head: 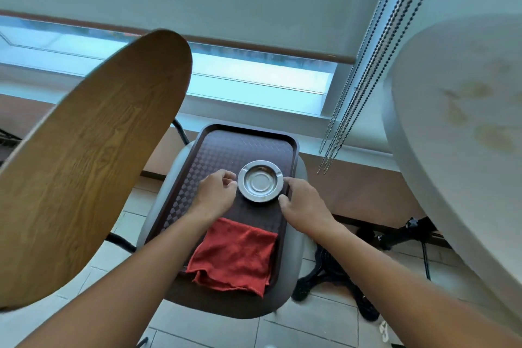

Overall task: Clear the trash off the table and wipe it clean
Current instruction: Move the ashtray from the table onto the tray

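- Nearest me I see a red cloth point(236, 256) hanging over the near rim of the brown tray point(214, 147) on the chair seat point(295, 257).
- My 2 hands flank the metal ashtray point(260, 181) on that tray: left hand point(216, 191) loosely curled at its rim, right hand point(303, 203) with its grip spread, fingertips touching the rim.
- The stained white table point(463, 127) stands to the right.

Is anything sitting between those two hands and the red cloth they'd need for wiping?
Nothing visible blocks it. The red cloth lies uncovered on the near end of the brown tray. The left hand and right hand flank the metal ashtray further along the tray, so the cloth lies on their near side, below the wrists.
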